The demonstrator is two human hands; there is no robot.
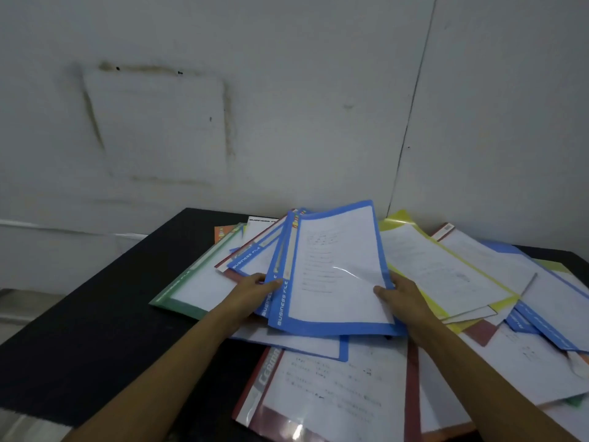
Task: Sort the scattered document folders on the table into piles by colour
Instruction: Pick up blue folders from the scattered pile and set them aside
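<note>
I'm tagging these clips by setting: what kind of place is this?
Probably a plain office or storeroom corner. A black table stands against bare, stained white walls and is strewn with paper-filled document folders marked "Business File".

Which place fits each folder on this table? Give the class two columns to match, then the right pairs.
1 green folder
2 yellow folder
3 grey-spined red folder
4 top blue folder

A nearest the camera
B furthest left of all
C gripped by the left hand and right hand
D just right of the held folders

Pairs: 1-B, 2-D, 3-A, 4-C
</note>
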